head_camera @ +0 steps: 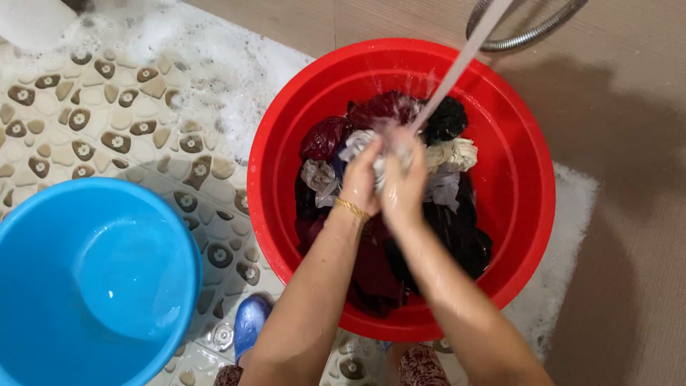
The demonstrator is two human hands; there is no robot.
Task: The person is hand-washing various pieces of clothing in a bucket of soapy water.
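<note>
Inventory, taken left to right from the red basin (522,129) as landmark.

1. Blue basin (93,286): well to the left of the red basin, on the pebble-pattern mat (93,114). Nothing lies in it that you can see; the inside looks wet.

2. Soap foam (214,64): on the mat, just beside the red basin's upper left rim.

3. Your left hand (361,179): inside the red basin, over the heap. Fingers curled shut around a bunched pale cloth (382,154); a gold bracelet (352,209) sits at the wrist.

4. Your right hand (405,187): touching the left, fingers closed over the same cloth from the other side. The fingertips blur, so the exact pinch cannot be told.

5. Water stream (464,57): falls slantwise from the upper right and lands on the cloth between your hands.

6. Dark and maroon garments (443,229): heaped in the red basin, under and around your hands.

7. Metal hose (529,36): looped on the floor beyond the red basin's far rim.

Step in hand, as judged: rinsing or rubbing one pale piece under the stream. The next move calls for a firm two-handed grip so the cloth stays bunched while you turn it in the stream.
</note>
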